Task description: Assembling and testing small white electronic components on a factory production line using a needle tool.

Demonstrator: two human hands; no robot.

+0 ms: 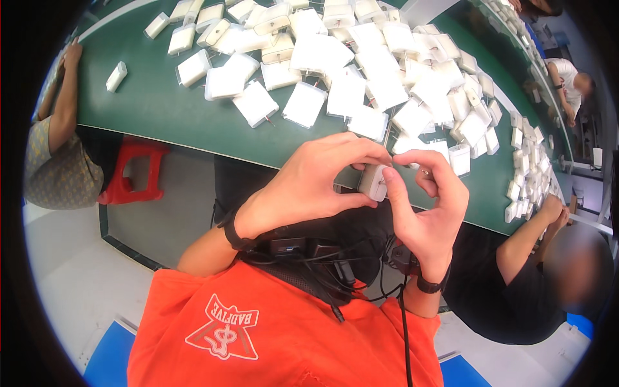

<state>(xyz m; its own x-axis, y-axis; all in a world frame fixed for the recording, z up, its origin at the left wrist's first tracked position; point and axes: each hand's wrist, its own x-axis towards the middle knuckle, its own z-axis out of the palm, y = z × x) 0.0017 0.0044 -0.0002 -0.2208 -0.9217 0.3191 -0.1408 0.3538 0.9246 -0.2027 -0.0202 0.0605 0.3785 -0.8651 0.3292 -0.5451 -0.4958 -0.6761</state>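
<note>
A small white rectangular block [373,183] with a thin metal pin in its narrow side is held up in front of me, near the table's edge. My left hand [316,174] is closed on it, thumb below and fingers above. The thumb of my right hand [433,209] presses the block's right side, and its index finger curls over close to the top. Part of the block is hidden behind my fingers. Just beyond my hands lies a big heap of similar white blocks [306,103], many with short pins or wires sticking out.
The heap spreads over a green table [148,109]. One lone block [117,77] lies to the left. Co-workers sit at both sides, one with hands by another pile of blocks [529,168]. A red stool [138,174] stands at the left. Black cables [335,267] hang at my chest.
</note>
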